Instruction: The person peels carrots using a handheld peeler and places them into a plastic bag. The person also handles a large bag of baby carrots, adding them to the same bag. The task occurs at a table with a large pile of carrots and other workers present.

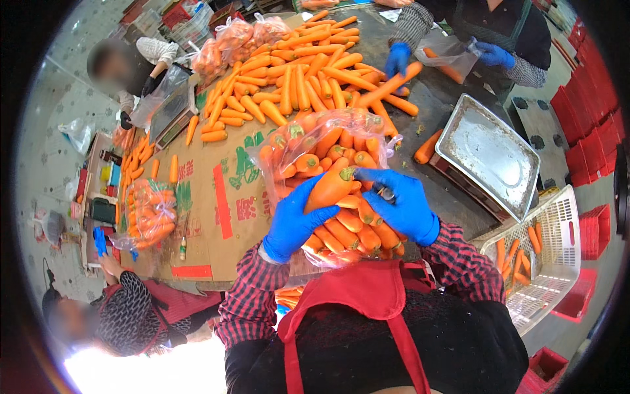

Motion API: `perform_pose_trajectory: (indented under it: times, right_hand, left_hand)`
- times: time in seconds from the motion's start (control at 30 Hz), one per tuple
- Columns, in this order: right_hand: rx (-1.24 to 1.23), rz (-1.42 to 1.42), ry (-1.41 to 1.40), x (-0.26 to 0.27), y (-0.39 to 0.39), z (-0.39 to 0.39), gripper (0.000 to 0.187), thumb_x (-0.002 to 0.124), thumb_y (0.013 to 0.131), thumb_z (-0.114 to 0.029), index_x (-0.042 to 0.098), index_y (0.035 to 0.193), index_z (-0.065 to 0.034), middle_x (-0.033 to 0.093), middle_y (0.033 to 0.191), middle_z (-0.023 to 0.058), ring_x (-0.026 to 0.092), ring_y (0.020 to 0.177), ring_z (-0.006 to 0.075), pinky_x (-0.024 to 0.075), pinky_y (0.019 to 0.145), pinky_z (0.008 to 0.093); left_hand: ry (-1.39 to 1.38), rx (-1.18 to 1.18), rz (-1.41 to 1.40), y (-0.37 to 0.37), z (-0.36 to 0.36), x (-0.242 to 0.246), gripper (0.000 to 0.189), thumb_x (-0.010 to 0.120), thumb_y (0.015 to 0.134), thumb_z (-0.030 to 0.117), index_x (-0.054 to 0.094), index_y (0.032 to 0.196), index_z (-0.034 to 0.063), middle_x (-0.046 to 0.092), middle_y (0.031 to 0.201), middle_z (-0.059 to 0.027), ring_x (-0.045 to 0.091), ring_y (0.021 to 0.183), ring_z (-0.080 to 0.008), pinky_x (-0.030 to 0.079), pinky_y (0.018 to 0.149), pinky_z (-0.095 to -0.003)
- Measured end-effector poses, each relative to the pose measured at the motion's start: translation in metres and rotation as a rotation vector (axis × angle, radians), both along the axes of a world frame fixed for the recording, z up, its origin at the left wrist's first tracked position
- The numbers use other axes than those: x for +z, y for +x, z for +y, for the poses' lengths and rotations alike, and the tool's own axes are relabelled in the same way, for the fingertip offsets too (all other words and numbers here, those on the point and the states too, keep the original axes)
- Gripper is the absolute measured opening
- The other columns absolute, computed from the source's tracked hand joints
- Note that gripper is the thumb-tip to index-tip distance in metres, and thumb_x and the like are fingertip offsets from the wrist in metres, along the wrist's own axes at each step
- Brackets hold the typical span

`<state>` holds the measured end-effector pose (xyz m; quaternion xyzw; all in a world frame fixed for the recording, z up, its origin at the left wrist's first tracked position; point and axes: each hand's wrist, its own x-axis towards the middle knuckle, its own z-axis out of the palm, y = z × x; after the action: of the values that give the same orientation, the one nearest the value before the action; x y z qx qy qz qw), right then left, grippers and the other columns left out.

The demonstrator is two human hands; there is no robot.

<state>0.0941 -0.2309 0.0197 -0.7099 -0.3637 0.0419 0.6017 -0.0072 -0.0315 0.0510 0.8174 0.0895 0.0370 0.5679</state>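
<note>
My left hand (298, 216), in a blue glove, grips a thick carrot (330, 187) whose green stem end points up and to the right. Close by that end, the fingers of my right hand (404, 203), also gloved in blue, are closed around a small dark and metallic tool (384, 192). Most of the tool is hidden, so its kind is unclear. Beneath both hands lies an opened transparent plastic bag (379, 129) full of carrots, several with trimmed green tops. The bag rests on the table at its near edge.
Loose carrots (295, 88) are heaped beyond the bag. A scale with a metal pan (492, 147) stands right, above a white plastic basket (566, 266). A tied carrot bag (150, 212) lies left on printed cardboard (202, 246). Co-workers stand around; one's gloved hand (397, 60) reaches a carrot.
</note>
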Motion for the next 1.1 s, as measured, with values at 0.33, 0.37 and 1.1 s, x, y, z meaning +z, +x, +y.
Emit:
perform_pose_trajectory:
  times: [0.33, 0.37, 1.1]
  right_hand:
    - [-0.062, -0.541, -0.393, 0.014, -0.022, 0.017, 0.024, 0.063, 0.074, -0.021, 0.064, 0.096, -0.0107, 0.06, 0.074, 0.0114, 0.06, 0.067, 0.0337, 0.0454, 0.058, 0.0437]
    - [-0.069, -0.519, -0.399, 0.011, -0.021, 0.017, 0.022, 0.063, 0.075, -0.02, 0.063, 0.094, -0.0103, 0.06, 0.073, 0.0117, 0.06, 0.065, 0.0339, 0.0455, 0.057, 0.044]
    - [-0.234, 0.284, -0.114, -0.027, 0.012, -0.048, 0.019, 0.062, 0.084, -0.004, 0.07, 0.1, -0.0096, 0.064, 0.074, 0.0053, 0.051, 0.064, 0.0041, 0.0453, 0.059, 0.0223]
  left_hand:
    - [0.133, 0.076, -0.092, -0.042, -0.004, -0.022, 0.05, 0.077, 0.077, 0.024, 0.056, 0.115, -0.0016, 0.066, 0.101, -0.0143, 0.064, 0.091, -0.0188, 0.05, 0.079, -0.0324]
    - [0.151, 0.081, -0.097, -0.045, -0.005, -0.021, 0.05, 0.078, 0.078, 0.022, 0.056, 0.116, -0.0012, 0.066, 0.103, -0.0139, 0.063, 0.092, -0.0182, 0.05, 0.08, -0.032]
    - [-0.684, 0.003, -0.14, 0.163, 0.049, 0.047, 0.04, 0.058, 0.091, 0.02, 0.051, 0.123, -0.0009, 0.06, 0.116, -0.0182, 0.062, 0.105, -0.0279, 0.05, 0.093, -0.0393]
